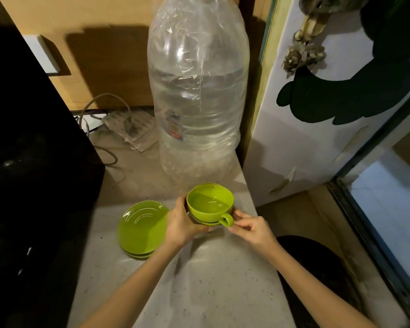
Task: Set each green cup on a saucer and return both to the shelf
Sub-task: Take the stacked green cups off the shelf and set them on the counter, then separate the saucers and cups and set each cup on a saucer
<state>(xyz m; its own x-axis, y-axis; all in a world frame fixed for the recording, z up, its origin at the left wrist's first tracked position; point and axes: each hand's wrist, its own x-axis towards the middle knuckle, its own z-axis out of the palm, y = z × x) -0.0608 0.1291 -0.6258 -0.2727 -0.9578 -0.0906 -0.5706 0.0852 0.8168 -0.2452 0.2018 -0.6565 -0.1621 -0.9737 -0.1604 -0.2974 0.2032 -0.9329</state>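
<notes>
Holding the green cup (pixel 210 202) on its saucer (pixel 206 223) above the surface (pixel 213 275), the left hand (pixel 182 224) is gripping the saucer while the right hand (pixel 249 229) is pinching the rim; lifting level should prevent sliding.

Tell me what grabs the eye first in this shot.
A huge clear water bottle wrapped in plastic towers at the back of the counter. In front of it, a green cup sits on a saucer, held by the left hand and right hand. A stack of green saucers lies to the left.
</notes>
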